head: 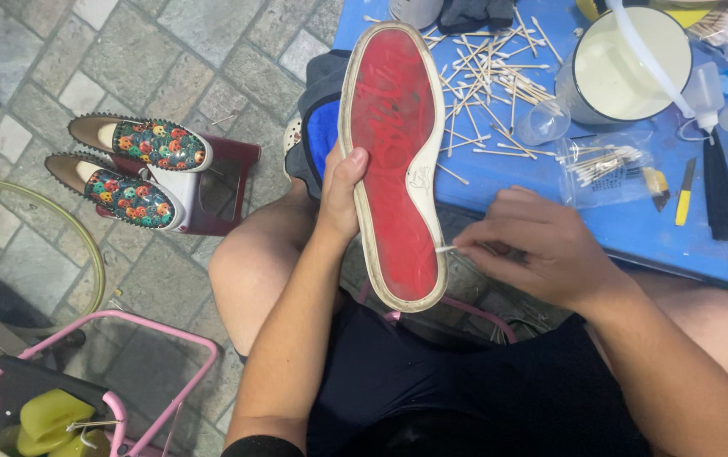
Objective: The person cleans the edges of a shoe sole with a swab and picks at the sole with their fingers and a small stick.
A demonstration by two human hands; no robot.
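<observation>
Grey stone-paved floor (169, 51), a blue table (550, 195) at right, and perhaps a pink metal rack (118, 338) lower left.

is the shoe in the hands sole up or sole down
Sole up: the shoe's red sole faces the camera, the left hand gripping its edge while the right hand holds a swab to the rim.

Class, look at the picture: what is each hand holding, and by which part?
The left hand grips the red-soled shoe by its left edge at mid-length. The right hand pinches a cotton swab by its stem, tip against the sole's rim.
</observation>
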